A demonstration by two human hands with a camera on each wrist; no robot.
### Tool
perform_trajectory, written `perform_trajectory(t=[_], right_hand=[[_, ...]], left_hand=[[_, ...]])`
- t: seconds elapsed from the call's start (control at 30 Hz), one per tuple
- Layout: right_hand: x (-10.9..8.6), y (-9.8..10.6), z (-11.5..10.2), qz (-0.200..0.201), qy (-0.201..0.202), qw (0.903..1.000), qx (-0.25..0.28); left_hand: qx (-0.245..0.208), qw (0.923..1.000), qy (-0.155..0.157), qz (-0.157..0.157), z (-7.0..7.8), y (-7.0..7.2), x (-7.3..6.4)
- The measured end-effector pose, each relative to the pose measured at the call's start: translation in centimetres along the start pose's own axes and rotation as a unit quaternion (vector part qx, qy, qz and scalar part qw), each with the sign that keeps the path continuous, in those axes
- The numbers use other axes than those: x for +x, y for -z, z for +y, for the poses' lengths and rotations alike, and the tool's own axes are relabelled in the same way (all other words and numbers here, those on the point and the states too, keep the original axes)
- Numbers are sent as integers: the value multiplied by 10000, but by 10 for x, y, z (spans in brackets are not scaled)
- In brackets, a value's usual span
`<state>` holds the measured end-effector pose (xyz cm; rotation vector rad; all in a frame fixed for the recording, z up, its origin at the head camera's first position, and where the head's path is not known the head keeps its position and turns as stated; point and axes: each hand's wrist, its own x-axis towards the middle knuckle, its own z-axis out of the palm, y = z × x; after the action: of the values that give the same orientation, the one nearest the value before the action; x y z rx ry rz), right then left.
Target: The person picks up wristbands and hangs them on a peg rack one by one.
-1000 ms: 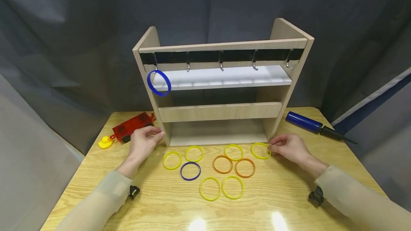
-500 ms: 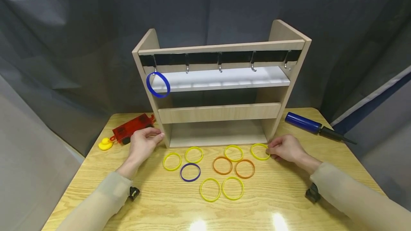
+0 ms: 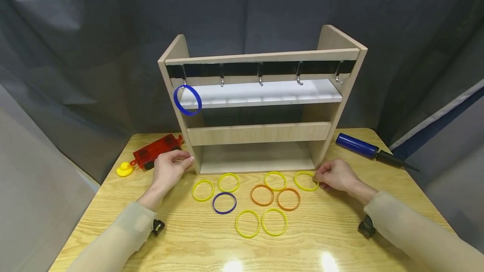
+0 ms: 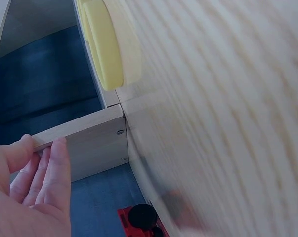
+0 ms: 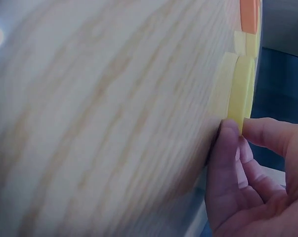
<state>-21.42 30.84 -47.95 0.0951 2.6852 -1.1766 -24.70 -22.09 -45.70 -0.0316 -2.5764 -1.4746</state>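
My left hand [image 3: 170, 168] pinches the front edge of the shelf's left side panel [image 4: 97, 143], thumb on one side and fingers on the other. My right hand [image 3: 338, 175] is at the far right of the row of rings, with thumb and fingertips at the rim of a yellow ring [image 5: 241, 94], pinching it. Several other rings lie flat on the table [image 3: 321, 234]: yellow ones, two orange ones [image 3: 262, 195] and a purple one [image 3: 224, 203]. A blue ring [image 3: 188, 100] hangs from the leftmost hook of the wooden shelf [image 3: 259, 132].
Four-sided and tall, the shelf carries several metal hooks [image 3: 260, 80] on its upper bar. Left of it are a red toy wagon [image 3: 156, 151] and a yellow toy duck [image 3: 124, 169]. A blue hand pump [image 3: 357, 145] with a black nozzle lies at the right.
My right hand has moved slightly left, and the yellow ring at its fingertips has shifted a little with it. The left hand stays on the side panel.
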Motion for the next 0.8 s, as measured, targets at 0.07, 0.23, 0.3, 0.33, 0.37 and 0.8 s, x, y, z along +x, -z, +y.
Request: perform_trajectory(t=[0.07,0.23,0.3,0.33,0.37,0.8], right_hand=[[0,1,0,-19,-44,10000,-10],[-3,1,-4,38,10,10000,-34],[-5,1,-7,60,82,9999,23],[-7,1,-8,56,128,9999,55],[-8,1,-9,50,175,9998,94],[-23,6,-32,164,729,9969,241]], left_hand=[[-7,10000,10,-9,0,0,0],[-75,9999,52,-52,0,1,1],[-108,9999,53,-67,0,1,1],[-112,9999,52,-75,0,1,1],[-118,9999,47,-82,0,1,1],[-139,9999,72,-48,1,2,2]])
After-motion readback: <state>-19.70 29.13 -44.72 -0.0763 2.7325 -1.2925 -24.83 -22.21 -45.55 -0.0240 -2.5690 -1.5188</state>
